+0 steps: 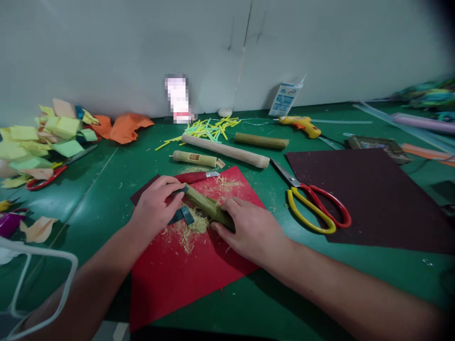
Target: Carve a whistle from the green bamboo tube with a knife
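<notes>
A green bamboo piece (204, 201) lies slanted over a red sheet (170, 289) strewn with shavings. My right hand (249, 227) grips its near right end, thumb below and fingers on top. At its far left end my left hand (159, 201) pinches a small dark blue-green piece (182, 189) against the bamboo. More dark pieces (186, 215) lie under the bamboo beside a heap of shavings (199, 224). Just beyond my left hand rests a red-handled knife (194, 177). Further back are a notched bamboo tube (195, 158) and a pale stick (225, 150).
Red-and-yellow-handled scissors (313, 203) lie right, touching a dark sheet (369, 199). Behind are another bamboo piece (262, 140), a yellow glue gun (302, 126), yellow-green strips (202, 130) and a phone (177, 98). Folded papers (39, 142) and red scissors (48, 181) are left.
</notes>
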Demonstrator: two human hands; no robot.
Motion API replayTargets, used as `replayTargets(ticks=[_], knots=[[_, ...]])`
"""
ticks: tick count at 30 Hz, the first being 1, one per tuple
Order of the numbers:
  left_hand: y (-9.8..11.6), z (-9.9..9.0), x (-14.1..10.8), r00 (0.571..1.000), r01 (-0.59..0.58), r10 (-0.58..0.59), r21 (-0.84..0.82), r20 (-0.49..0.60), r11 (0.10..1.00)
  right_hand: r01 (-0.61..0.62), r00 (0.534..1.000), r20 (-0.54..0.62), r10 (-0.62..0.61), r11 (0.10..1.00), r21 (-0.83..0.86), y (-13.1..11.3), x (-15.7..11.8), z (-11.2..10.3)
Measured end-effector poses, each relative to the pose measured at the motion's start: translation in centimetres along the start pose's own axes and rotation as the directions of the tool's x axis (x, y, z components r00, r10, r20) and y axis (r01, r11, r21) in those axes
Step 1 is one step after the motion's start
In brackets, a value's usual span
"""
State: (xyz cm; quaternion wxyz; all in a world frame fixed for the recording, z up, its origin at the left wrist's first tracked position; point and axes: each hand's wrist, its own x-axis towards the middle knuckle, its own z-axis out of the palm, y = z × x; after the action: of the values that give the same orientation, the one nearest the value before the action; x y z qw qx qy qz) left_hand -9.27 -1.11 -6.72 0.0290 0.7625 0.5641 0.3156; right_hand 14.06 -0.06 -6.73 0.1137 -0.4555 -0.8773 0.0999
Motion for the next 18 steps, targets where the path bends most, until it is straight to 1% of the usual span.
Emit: replayTargets(ticks=[4,7,14,18], knots=[[-0.2,0.11,-0.13,0.999,-0.01,0.008,0.048,0.043,0.999,0.001,1.0,-0.007,-0.001,1.0,0.004,0.0,-0.06,-0.07],[-0.32,0.15,-0.15,0.998,-0.012,0.008,0.076,0.056,0.997,-0.005,1.0,-0.005,0.005,1.0,0.004,-0.07,-0.08,-0.22],[-0.28,0.26,-0.28,0.998,-0.063,0.061,0.123,0.023,0.99,-0.004,1.0,0.005,0.004,1.0,-0.004,-0.1,-0.14,-0.23],[-0.36,0.41,-0.29,0.997,-0.077,0.073,0.151,0.031,0.986,-0.007,1.0,0.005,0.007,1.0,-0.008,-0.16,-0.1,-0.24]])
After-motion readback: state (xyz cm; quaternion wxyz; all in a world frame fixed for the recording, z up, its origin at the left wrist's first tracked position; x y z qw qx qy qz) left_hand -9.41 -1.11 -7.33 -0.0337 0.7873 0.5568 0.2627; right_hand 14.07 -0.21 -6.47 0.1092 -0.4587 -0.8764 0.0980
